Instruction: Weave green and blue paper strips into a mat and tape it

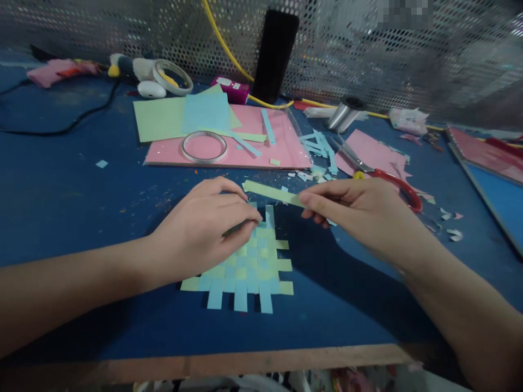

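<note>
A mat woven from light green and blue paper strips (249, 269) lies flat on the blue table, its loose strip ends sticking out. My left hand (206, 220) bends over the mat's upper left part and hides it. Its thumb and fingertips are closed on a blue strip at the mat's far edge. My right hand (347, 204) pinches one end of a light green paper strip (272, 191) between thumb and fingers. That strip is held just above the table beyond the mat, its far end close to my left fingers, apart from the weave.
Behind lie a pink paper pack (253, 155), green and blue sheets (206, 111), and a tape ring (204, 159). Red-handled scissors (392, 179) rest by my right hand among paper scraps (321, 147). A black phone (275, 54) leans against the perforated metal panel.
</note>
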